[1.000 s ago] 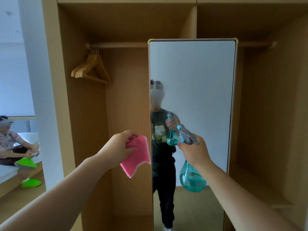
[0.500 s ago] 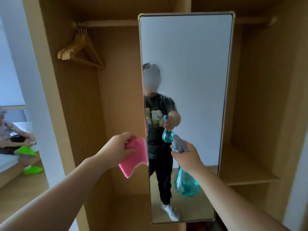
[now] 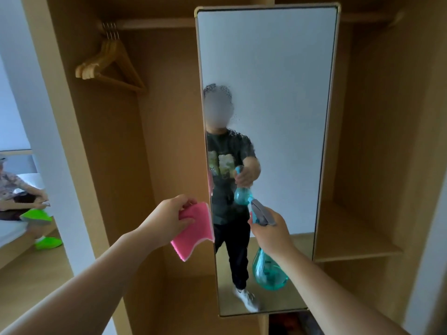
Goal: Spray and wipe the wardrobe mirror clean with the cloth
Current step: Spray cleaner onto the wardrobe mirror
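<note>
Pink cloth (image 3: 193,232) pinched in the left hand (image 3: 167,221), right hand (image 3: 272,232) clenching the spray bottle (image 3: 268,272): droplets on the centre-frame mirror (image 3: 278,93) risked drying into streaks.

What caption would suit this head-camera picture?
Right hand aims a teal spray bottle at the droplet-speckled wardrobe mirror; left hand holds a pink cloth.

Counted in view: one mirror (image 3: 285,68), framed, on the wardrobe (image 3: 169,117). One pink cloth (image 3: 194,232). One teal spray bottle (image 3: 268,272). Two hands: left (image 3: 167,220), right (image 3: 272,234). Wooden hangers (image 3: 108,66) bunched on one rail (image 3: 154,23): four hooks visible, exact hanger count unclear. One seated person (image 3: 17,197) at far left, two green shoes (image 3: 47,243).
</note>
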